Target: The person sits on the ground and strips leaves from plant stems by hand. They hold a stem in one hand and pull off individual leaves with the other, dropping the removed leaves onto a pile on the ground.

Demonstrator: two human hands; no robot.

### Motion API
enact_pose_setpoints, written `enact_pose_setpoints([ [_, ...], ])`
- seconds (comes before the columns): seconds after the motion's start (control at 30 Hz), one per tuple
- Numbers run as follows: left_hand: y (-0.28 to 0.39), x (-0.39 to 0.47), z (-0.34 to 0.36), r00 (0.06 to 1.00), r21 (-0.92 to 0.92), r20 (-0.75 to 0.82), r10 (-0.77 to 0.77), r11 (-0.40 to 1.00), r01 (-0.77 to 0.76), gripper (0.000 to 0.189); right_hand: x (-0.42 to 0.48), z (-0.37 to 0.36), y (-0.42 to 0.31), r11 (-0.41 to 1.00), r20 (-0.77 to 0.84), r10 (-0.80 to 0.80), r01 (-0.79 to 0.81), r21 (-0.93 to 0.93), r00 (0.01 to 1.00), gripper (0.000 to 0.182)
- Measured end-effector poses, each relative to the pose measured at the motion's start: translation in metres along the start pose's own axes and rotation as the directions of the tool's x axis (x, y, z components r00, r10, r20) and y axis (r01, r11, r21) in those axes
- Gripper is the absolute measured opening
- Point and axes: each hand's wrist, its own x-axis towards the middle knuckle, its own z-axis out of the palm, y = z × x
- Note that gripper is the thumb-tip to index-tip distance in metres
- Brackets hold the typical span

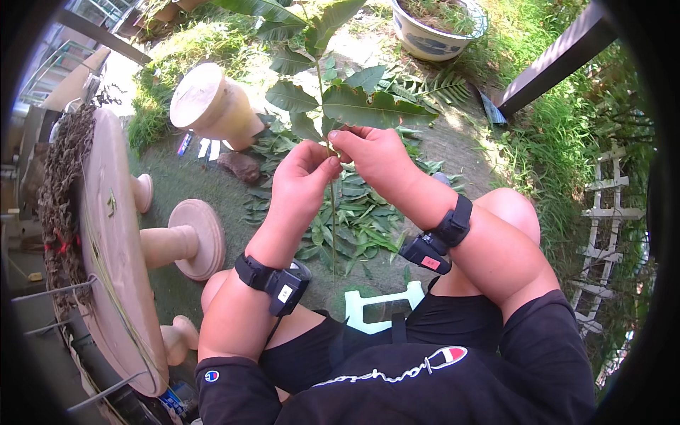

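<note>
Upright in front of me is a long thin plant stem (333, 212) with large green leaves along its upper part. My left hand (305, 180) pinches this stem between thumb and fingers. Just above and to the right, my right hand (374, 151) has its thumb and fingertips at the base of a leaf by the stem. One broad leaf (372, 105) with brown, ragged edges spreads over the right hand. Below the hands, the lower stem is bare. Many picked green leaves (350, 226) lie in a loose pile on the ground under it.
A round stone-like table (114, 228) with pedestal supports stands at left, dried plant matter along its far edge. Ahead are a pale pedestal stool (212, 101), a dark rock (240, 167) and a blue-white planter (433, 32). A mint-green plastic stool (366, 316) shows between my legs. Posts and grass border the right.
</note>
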Motion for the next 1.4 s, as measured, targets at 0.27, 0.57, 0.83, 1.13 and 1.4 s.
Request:
enact_pose_setpoints([
  [0.27, -0.008, 0.000, 0.001, 0.998, 0.029, -0.052, -0.025, 0.999, 0.026, 0.010, 0.010, -0.002, 0.010, 0.975, -0.073, -0.116, 0.100, -0.198, 0.991, 0.021],
  [0.57, -0.007, -0.002, 0.002, 0.999, -0.082, 0.016, -0.033, 0.996, 0.035, 0.011, 0.015, -0.009, 0.018, 0.995, 0.046, -0.009, 0.005, 0.097, 0.999, 0.016],
  [0.83, -0.005, -0.005, -0.002, 0.996, -0.070, 0.088, -0.010, 0.997, 0.016, 0.013, 0.017, -0.008, 0.020, 0.963, 0.115, 0.067, -0.095, 0.254, 0.991, 0.017],
  [1.13, -0.004, 0.003, -0.006, 1.000, -0.157, -0.011, -0.029, 0.987, 0.027, 0.012, 0.021, -0.019, 0.016, 0.986, 0.085, 0.162, -0.158, -0.059, 0.983, 0.018],
  [1.4, -0.007, 0.004, -0.009, 0.988, -0.029, -0.151, -0.008, 1.000, 0.004, 0.015, 0.010, -0.007, 0.006, 0.478, 0.132, -0.313, 0.276, -0.834, 0.941, 0.019],
])
